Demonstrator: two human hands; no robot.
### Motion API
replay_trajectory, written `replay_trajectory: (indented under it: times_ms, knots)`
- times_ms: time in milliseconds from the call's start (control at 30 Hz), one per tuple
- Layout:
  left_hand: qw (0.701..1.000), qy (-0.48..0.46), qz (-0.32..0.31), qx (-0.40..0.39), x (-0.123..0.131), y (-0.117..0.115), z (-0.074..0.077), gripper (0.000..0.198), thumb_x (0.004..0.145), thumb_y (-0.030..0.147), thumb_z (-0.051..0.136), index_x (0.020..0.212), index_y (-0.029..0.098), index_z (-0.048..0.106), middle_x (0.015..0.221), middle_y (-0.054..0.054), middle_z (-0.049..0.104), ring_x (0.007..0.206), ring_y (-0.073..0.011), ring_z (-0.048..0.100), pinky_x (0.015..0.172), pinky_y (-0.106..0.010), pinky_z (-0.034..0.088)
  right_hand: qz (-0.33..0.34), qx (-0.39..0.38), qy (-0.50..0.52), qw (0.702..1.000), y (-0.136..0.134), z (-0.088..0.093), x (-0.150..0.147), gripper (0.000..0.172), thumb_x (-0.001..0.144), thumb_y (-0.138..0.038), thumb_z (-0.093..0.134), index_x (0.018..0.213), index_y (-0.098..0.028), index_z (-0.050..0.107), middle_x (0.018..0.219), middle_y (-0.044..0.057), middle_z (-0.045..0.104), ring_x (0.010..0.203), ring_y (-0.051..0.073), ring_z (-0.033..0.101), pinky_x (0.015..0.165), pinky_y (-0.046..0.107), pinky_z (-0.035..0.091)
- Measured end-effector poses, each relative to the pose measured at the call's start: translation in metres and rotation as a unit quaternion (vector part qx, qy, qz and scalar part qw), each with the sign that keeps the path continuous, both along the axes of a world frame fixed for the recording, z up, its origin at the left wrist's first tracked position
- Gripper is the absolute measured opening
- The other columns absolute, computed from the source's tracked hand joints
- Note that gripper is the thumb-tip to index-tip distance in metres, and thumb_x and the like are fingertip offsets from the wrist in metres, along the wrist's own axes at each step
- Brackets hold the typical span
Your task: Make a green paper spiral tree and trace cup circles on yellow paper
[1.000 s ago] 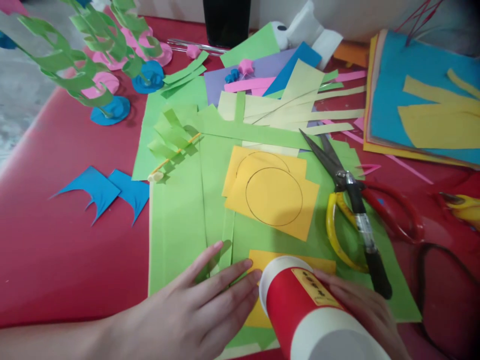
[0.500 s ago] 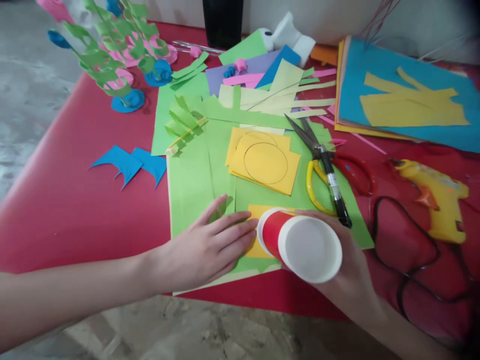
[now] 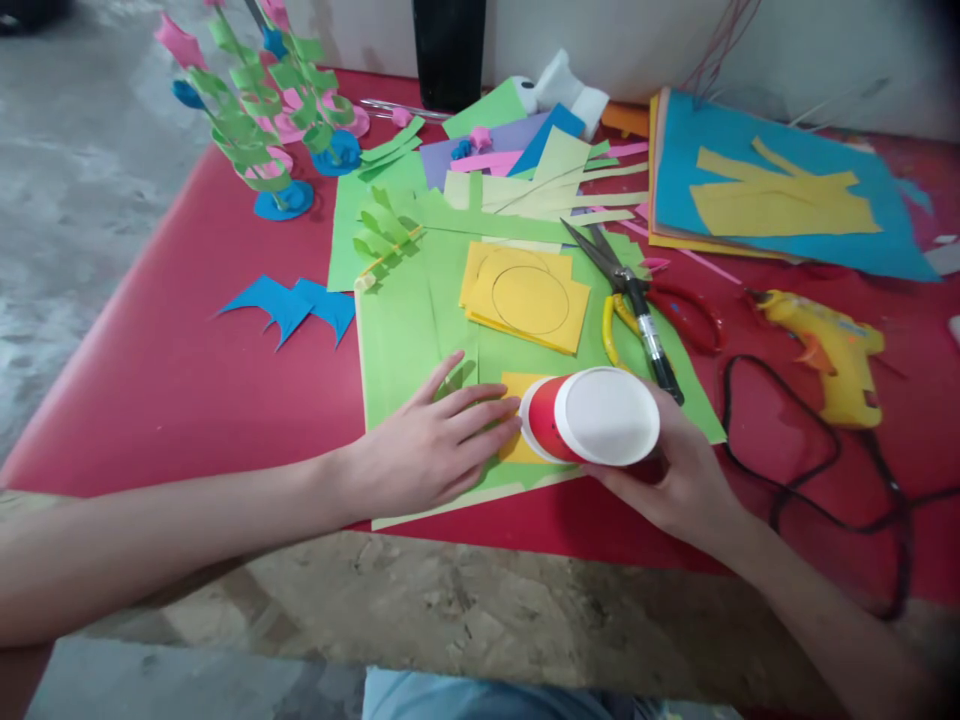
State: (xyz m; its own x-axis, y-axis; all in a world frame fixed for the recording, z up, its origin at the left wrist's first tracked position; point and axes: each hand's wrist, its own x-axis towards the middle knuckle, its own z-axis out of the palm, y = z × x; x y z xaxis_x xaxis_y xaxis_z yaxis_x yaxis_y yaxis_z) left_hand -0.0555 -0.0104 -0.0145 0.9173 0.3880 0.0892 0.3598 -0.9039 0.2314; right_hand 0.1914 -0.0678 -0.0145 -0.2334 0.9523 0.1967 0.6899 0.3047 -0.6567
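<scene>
My right hand (image 3: pixel 694 490) is wrapped round a red and white paper cup (image 3: pixel 551 418), which is upside down with its white base toward me. The cup's rim is over a small yellow paper piece (image 3: pixel 517 450) and hides part of it. My left hand (image 3: pixel 424 440) lies with fingers spread on the green sheets (image 3: pixel 405 350), its fingertips on the yellow piece beside the rim. Just beyond are stacked yellow papers (image 3: pixel 531 300) with drawn circles. Open scissors (image 3: pixel 615 275) and a black pen (image 3: pixel 654 340) lie to their right.
A yellow glue gun (image 3: pixel 829 350) with a black cord lies right. Blue cut shapes (image 3: pixel 274 305) are at left, below curled green paper plants (image 3: pixel 259 160). Paper strips (image 3: pixel 525 190) cover the back, beside a blue paper stack (image 3: pixel 787 215).
The view has shifted, so the table sits higher in the picture. The cup looks less tilted, and my right thumb now shows on its near side. My left hand stays on the paper.
</scene>
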Motion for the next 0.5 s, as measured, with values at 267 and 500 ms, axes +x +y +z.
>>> replay_trajectory:
  times_ms: [267, 500]
  knots:
    - [1.000, 0.000, -0.001, 0.009, 0.000, -0.002, 0.001, 0.031, 0.088, 0.021, 0.037, 0.118, 0.016, 0.046, 0.123, -0.006, 0.050, 0.120, -0.0215, 0.038, 0.108, -0.054, 0.010, 0.000, 0.002, -0.009, 1.000, 0.002, 0.003, 0.001, 0.053, 0.072, -0.034, 0.063, 0.117, -0.020, 0.039, 0.115, 0.010, 0.052, 0.106, 0.025, 0.051, 0.086, 0.039, 0.046]
    - [0.995, -0.088, 0.036, 0.010, 0.009, 0.001, 0.021, 0.030, 0.084, 0.018, 0.045, 0.112, 0.010, 0.044, 0.114, -0.014, 0.049, 0.117, -0.0235, 0.040, 0.106, -0.052, 0.021, 0.017, 0.008, 0.021, 1.000, 0.003, -0.002, 0.002, 0.053, 0.073, -0.033, 0.063, 0.118, -0.021, 0.038, 0.116, 0.009, 0.051, 0.108, 0.024, 0.049, 0.089, 0.038, 0.045]
